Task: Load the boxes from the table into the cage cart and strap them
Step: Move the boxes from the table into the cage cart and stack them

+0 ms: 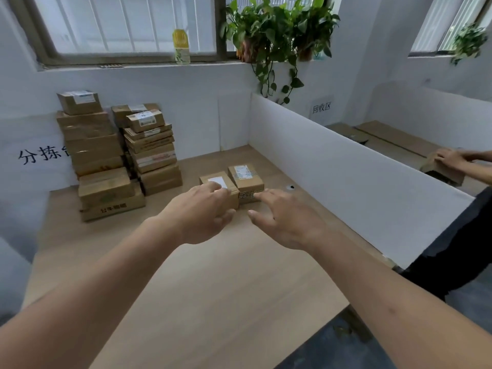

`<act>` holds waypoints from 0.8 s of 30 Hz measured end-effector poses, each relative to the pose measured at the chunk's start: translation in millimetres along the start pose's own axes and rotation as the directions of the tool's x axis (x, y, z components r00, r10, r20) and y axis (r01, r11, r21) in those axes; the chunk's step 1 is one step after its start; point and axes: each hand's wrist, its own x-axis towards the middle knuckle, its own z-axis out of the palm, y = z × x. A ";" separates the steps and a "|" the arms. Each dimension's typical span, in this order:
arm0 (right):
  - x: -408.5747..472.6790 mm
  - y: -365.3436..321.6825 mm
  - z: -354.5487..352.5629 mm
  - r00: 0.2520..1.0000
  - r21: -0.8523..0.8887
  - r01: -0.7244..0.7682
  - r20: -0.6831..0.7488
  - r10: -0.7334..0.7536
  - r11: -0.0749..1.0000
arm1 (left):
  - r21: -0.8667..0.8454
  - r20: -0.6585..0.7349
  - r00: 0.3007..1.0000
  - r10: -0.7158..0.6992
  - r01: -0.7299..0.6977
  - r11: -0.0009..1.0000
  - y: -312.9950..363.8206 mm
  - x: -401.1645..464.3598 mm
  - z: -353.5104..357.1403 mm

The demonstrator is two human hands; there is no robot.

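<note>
Head view: the cage cart is nowhere in the frame, and both forearms run off the bottom edge. The left hand (198,213) covers the near top edge of the small brown cardboard box with a plain white label (216,185), its fingers resting on that box; whether they curl round the edge is hidden by the hand's own back. The right hand (285,217) hangs with fingers spread and relaxed, holding nothing, its fingertips at the near corner of the small brown cardboard box with a striped printed label (246,179); contact is too blurred to tell. The two boxes touch side by side on the pale wooden table (213,288), at 12 o'clock from the hands. Stacked brown cartons (117,155) stand at 10 o'clock, against the wall. At 3 o'clock, beyond the white partition board (332,166), another person's hands (450,157) rest on a carton, cut off by the frame edge.
</note>
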 end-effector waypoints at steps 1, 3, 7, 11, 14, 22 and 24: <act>11.0 7.3 4.9 1.000 0.004 0.003 0.009 -0.003 1.000 | 0.000 0.002 1.000 -0.010 0.010 1.000 -1.0 10.6 5.2; 34.7 21.5 14.3 1.000 0.006 0.007 0.030 -0.007 1.000 | -0.004 0.012 0.999 -0.031 0.032 0.999 -6.7 32.7 18.4; 86.7 47.3 32.7 0.997 -0.011 0.008 0.073 -0.007 1.000 | -0.012 0.045 0.997 -0.061 0.061 0.998 -28.6 77.7 49.5; 134.8 67.6 55.0 0.993 -0.030 0.009 0.120 -0.005 1.000 | -0.044 0.080 0.993 -0.081 0.085 0.995 -51.1 116.2 77.0; 165.5 77.2 66.9 0.986 -0.023 0.011 0.164 -0.007 1.000 | -0.052 0.094 0.990 -0.106 0.112 0.992 -66.9 140.4 90.1; 260.5 110.7 103.7 0.963 0.009 0.088 0.254 -0.088 0.996 | -0.081 0.151 0.962 -0.226 0.240 0.967 -100.9 206.5 128.2; 287.5 121.3 116.3 0.952 0.012 0.110 0.286 -0.109 0.994 | -0.085 0.167 0.947 -0.274 0.290 0.953 -106.3 222.9 141.2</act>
